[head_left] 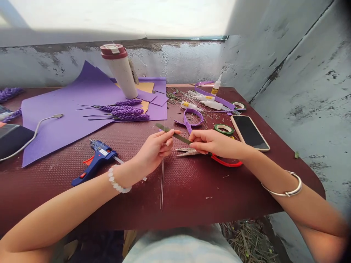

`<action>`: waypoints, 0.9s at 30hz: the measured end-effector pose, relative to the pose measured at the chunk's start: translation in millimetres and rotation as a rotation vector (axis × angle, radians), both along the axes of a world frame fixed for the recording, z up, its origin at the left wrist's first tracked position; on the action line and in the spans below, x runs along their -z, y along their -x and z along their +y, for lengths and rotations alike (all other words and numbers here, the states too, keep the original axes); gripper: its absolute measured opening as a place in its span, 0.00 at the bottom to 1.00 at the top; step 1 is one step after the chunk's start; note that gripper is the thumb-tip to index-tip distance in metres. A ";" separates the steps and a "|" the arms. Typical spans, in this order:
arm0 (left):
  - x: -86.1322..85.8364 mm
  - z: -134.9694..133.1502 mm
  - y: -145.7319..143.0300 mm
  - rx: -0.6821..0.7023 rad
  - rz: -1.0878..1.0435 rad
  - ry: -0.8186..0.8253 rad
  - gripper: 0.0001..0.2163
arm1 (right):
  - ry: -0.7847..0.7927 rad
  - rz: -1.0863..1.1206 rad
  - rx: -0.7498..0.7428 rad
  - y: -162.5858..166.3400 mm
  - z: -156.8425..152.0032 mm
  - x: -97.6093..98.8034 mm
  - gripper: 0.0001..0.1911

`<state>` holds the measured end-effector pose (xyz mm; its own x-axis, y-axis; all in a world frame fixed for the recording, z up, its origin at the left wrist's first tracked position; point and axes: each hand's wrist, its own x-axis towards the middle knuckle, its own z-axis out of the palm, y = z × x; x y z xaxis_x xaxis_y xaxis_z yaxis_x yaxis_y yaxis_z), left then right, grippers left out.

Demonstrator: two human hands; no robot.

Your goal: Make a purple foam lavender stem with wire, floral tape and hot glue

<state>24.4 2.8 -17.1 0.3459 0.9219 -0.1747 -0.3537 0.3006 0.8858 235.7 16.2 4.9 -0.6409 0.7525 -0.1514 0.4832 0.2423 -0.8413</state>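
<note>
Dark green strip (pixel 181 138): held aslant between left hand (pixel 158 148) and right hand (pixel 208 141), above the middle of the table (pixel 189 199). From where I stand, the wall (pixel 298 98) is pale, its paint peeling. Table top is dark red and textured. Large purple sheet (pixel 60 109) spreads across the back left. Pale cup (pixel 122 75), red-lidded, stands toward the sheet's right side. Blue glue gun (pixel 95 164) lies left of the left forearm's wrist end. Scissors (pixel 227 163), red-handled, lie partly hidden under the right hand, blades showing to its left. Phone (pixel 250 132), screen dark, lies beyond the right forearm.

Left hand: thumb and fingers pinched on the strip, one end of it poking out past them. Right hand: thumb and forefinger closed on the other end. Purple sprigs (pixel 123 111) lie bunched on the sheet in front of the cup. Curled purple band (pixel 201 118) sits just beyond the hands; green tape roll (pixel 224 129) near the phone. Thin wires (pixel 162 182) hang below the left hand, crossing the strip there.
</note>
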 end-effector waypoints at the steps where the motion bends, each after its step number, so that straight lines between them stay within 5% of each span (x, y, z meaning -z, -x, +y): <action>1: 0.0 0.3 0.6 -0.032 0.005 0.003 0.12 | 0.007 -0.007 -0.028 0.1 -0.2 1.0 0.09; 7: -2.6 -2.4 0.9 -0.123 0.029 0.005 0.12 | -0.098 -0.044 -0.114 12.9 -11.1 4.6 0.10; 11: -1.7 -8.7 -4.4 -0.047 0.052 0.011 0.11 | -0.173 0.076 0.047 25.1 -19.9 10.0 0.15; 22: 1.4 -12.1 -9.1 0.061 0.035 0.030 0.11 | 0.050 0.339 0.328 24.4 -11.3 16.7 0.15; 27: 2.3 -15.7 -10.3 0.118 0.113 0.020 0.13 | -0.095 0.384 0.456 15.8 0.2 16.5 0.16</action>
